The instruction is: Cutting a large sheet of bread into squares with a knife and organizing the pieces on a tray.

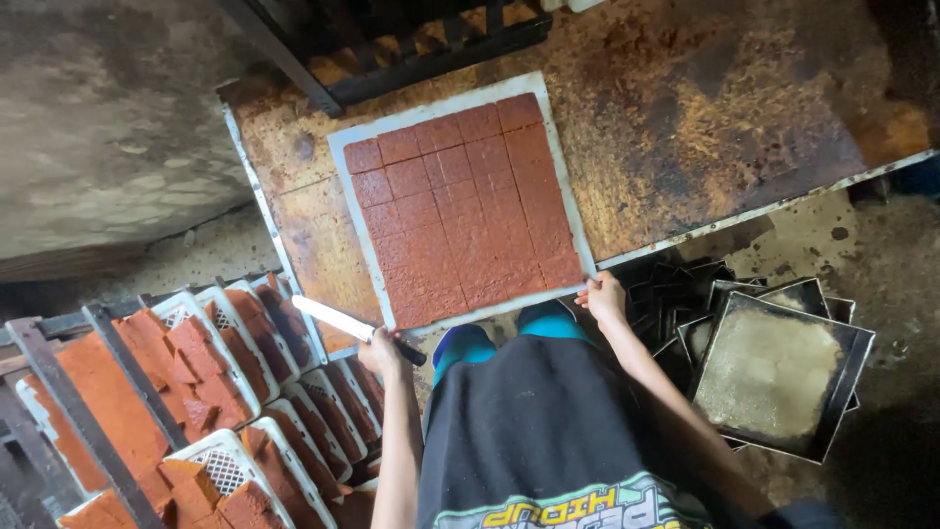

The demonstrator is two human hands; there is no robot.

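A reddish-brown slab (pixel 460 211), scored into squares, lies on a white board (pixel 345 157) on a rusty metal table (pixel 734 108). My left hand (pixel 382 350) grips the black handle of a long knife (pixel 333 318). Its pale blade points left and up, just off the board's near left corner. My right hand (pixel 602 296) rests with its fingers on the board's near right corner. My dark shirt and blue-clad knees fill the bottom middle.
White plastic crates (pixel 220 338) packed with red-brown pieces stand at the lower left, behind dark metal bars (pixel 59 387). A stack of square dark metal trays (pixel 774 372) sits on the floor at the right. A dark rack (pixel 421 49) stands beyond the table.
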